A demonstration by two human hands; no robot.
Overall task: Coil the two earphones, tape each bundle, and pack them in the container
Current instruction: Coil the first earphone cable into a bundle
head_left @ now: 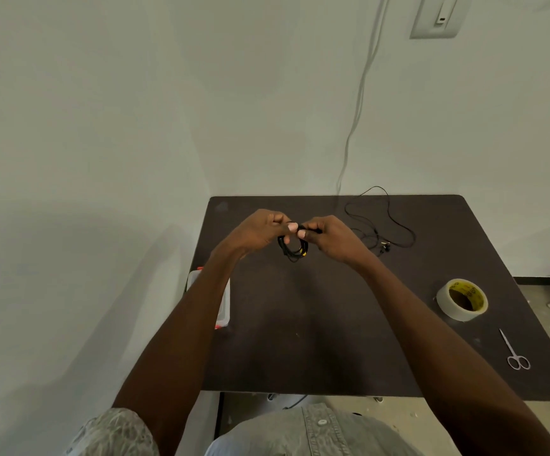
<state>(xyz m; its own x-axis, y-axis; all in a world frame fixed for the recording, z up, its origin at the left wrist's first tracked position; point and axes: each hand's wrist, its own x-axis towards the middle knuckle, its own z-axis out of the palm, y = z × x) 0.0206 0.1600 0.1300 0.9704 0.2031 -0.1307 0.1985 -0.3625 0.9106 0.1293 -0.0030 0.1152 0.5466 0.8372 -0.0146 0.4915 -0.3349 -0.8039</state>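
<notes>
I'm looking down on the dark brown table (332,324), which takes up most of the lower view and sits against a pale wall. Both forearms reach out over the middle of it, and the hands meet above the far half.

The left hand (260,230) has its fingers curled and its thumb pressed in, pinching the top of the coiled black earphone (293,248). The right hand (327,236) pinches the same bundle from the other side, fingers curled tight, the two thumbs almost touching. The coil hangs below the fingertips as a small ring of several loops, with a speck of yellow at its lower right (tape or a marking, I cannot tell which).

At the left edge I see the clear plastic container (224,311) with orange clips, mostly hidden behind the left forearm. Near the right edge the roll of clear tape (462,299) lies flat, yellow core showing. Towards the near right corner lies a small pair of scissors (515,352), blades pointing away from me.

At the far edge, right of the hands, the second earphone (382,225) lies loose and uncoiled, its thin black cable sprawling in wide loops, one loop reaching past the far edge, with the buds bunched near the right wrist.
</notes>
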